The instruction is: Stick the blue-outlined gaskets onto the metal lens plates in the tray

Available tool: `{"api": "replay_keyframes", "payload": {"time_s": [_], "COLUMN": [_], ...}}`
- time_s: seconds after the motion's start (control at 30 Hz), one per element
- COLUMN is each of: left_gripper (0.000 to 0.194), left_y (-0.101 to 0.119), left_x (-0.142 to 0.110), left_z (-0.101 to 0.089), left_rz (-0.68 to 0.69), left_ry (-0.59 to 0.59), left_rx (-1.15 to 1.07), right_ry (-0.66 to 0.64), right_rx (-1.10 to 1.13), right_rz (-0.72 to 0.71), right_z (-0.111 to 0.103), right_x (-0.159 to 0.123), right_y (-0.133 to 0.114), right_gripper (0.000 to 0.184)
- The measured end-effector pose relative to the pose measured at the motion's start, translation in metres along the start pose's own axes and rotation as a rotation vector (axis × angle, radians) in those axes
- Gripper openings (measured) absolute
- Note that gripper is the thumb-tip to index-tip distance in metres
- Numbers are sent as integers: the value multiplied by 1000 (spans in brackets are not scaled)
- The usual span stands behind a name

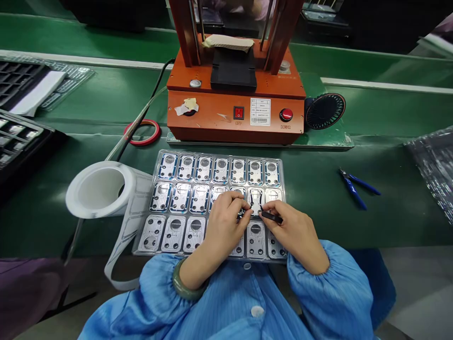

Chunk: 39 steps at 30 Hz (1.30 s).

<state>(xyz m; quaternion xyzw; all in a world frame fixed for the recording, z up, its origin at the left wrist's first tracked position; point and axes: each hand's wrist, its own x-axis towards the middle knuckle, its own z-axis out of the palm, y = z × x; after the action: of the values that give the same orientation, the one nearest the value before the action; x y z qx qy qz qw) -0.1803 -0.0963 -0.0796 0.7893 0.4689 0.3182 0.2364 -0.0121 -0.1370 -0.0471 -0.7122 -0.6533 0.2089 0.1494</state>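
A clear plastic tray holds rows of flat silver plates with round holes and blue edging. Over its middle row, my left hand is closed in a pinch; whatever lies between the fingertips is too small to make out. My right hand grips black tweezers, their tips pointing left toward the left fingertips. Both hands meet at one plate that has dark curved lines on its face. My wrists and fingers cover several plates in the two nearer rows.
Behind the tray stands an orange press machine with a red switch and button. Left are a white label roll, red tape and black trays. Blue-handled cutters and plastic bags lie right.
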Motion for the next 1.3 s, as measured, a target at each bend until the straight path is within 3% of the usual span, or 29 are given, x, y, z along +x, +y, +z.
{"api": "replay_keyframes", "payload": {"time_s": [0.27,0.67,0.9,1.17,1.3], "left_gripper": [5,5,5,9,8], "left_y": [0,1,1,3,2], "left_x": [1,-1,-1,-8,-8], "left_z": [1,-5,-6,-5,-4], "left_rz": [-4,98,102,-123,-116], "left_ry": [-2,47,167,214,226], "left_rx": [33,-164,-302,-447,-452], "right_ry": [-30,179,259,263,264], "right_rx": [-58,368,537,654,653], "right_rz": [33,-31,-47,-119,-112], "right_z": [-2,5,11,20,25], "right_x": [6,-11,-12,-4,-3], "right_y": [-5,-6,-12,-21,-18], "right_gripper": [8,8,6,8,8]}}
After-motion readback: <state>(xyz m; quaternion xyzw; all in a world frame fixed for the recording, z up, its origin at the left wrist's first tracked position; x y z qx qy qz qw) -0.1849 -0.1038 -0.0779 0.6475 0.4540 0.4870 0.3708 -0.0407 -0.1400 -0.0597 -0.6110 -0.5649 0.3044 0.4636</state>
